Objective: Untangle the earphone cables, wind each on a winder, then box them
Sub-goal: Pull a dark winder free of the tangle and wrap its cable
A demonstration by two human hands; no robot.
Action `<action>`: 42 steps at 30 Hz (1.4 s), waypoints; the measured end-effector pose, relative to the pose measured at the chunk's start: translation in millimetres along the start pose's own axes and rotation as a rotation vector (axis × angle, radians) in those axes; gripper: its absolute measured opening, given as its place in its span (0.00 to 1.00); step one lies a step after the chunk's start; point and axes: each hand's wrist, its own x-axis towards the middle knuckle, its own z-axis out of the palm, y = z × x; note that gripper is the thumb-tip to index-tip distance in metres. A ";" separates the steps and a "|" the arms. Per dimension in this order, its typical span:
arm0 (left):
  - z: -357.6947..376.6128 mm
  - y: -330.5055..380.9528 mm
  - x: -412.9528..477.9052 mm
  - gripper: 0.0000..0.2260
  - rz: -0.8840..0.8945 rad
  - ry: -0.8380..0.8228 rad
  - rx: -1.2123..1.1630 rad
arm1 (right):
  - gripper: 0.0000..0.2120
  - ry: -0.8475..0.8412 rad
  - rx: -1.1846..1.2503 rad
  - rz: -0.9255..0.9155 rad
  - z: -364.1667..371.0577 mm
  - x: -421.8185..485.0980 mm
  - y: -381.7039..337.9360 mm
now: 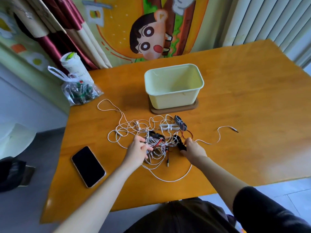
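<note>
- We see a tangle of thin white and red-and-black earphone cables (156,145) heaped on the orange wooden surface (235,98). White loops spread left, and one white plug end (234,129) trails right.
- Our left grip (137,148) pinches strands in the heap; our right grip (193,147) holds a black part (181,146) at its right edge.
- A white plastic openwork winder (169,127) and a dark grey winder (180,123) lie flat, touching, just behind the tangle.
- A pale yellow open plastic box (173,101) stands upright beyond them on a brown base (168,111).

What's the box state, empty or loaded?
Empty: box shows bare inner walls and floor; cables lie tangled on the table.
</note>
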 end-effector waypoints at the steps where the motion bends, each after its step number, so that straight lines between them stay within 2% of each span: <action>1: -0.3 -1.7 0.5 0.06 -0.003 -0.013 0.004 | 0.17 0.008 0.006 0.007 -0.4 1.9 1.3; 5: -0.1 -5.6 0.6 0.05 -0.007 -0.020 0.039 | 0.14 0.068 0.161 0.044 -9.8 7.1 12.2; 9: 1.0 -1.3 2.8 0.03 0.018 0.017 0.042 | 0.14 0.282 0.430 0.064 -26.8 1.1 21.2; 11: 3.2 5.1 5.4 0.03 0.016 -0.007 0.009 | 0.14 0.383 0.530 0.033 -34.5 -8.0 17.7; 13: 5.5 17.6 5.0 0.06 0.015 -0.079 -0.057 | 0.14 0.415 0.597 -0.060 -39.4 -19.5 6.1; 16: 8.4 40.2 0.1 0.16 0.019 -0.235 -0.205 | 0.14 0.380 0.619 -0.249 -42.7 -34.6 -17.2; 17: 9.1 47.3 -1.4 0.17 0.013 -0.281 -0.265 | 0.14 0.367 0.611 -0.305 -42.9 -37.7 -23.8; 19: 9.6 58.4 -5.0 0.13 0.018 -0.322 -0.380 | 0.12 0.366 0.571 -0.405 -42.1 -42.6 -34.0; 22: 8.6 64.2 -5.3 0.12 0.011 -0.246 -0.485 | 0.09 0.378 0.514 -0.556 -41.3 -48.5 -41.8; 24: 5.6 63.6 -4.9 0.10 -0.030 -0.177 -0.542 | 0.12 0.331 0.520 -0.640 -42.2 -51.1 -42.2; 28: -0.4 62.5 -4.0 0.11 -0.070 -0.167 -0.592 | 0.21 0.247 0.561 -0.636 -47.8 -51.6 -41.5; 34: -9.9 63.3 0.2 0.12 -0.084 -0.122 -0.662 | 0.30 0.038 0.417 -0.655 -57.9 -46.5 -51.0; 36: -13.1 62.4 0.0 0.14 -0.073 -0.130 -0.644 | 0.26 0.007 0.379 -0.647 -58.9 -46.4 -54.9; 39: -17.2 61.4 -1.6 0.16 -0.055 -0.146 -0.625 | 0.10 0.066 0.371 -0.627 -63.5 -46.3 -58.6; 42: -20.7 53.7 -0.1 0.17 -0.047 -0.156 -0.617 | 0.10 0.136 0.361 -0.595 -73.5 -42.3 -55.1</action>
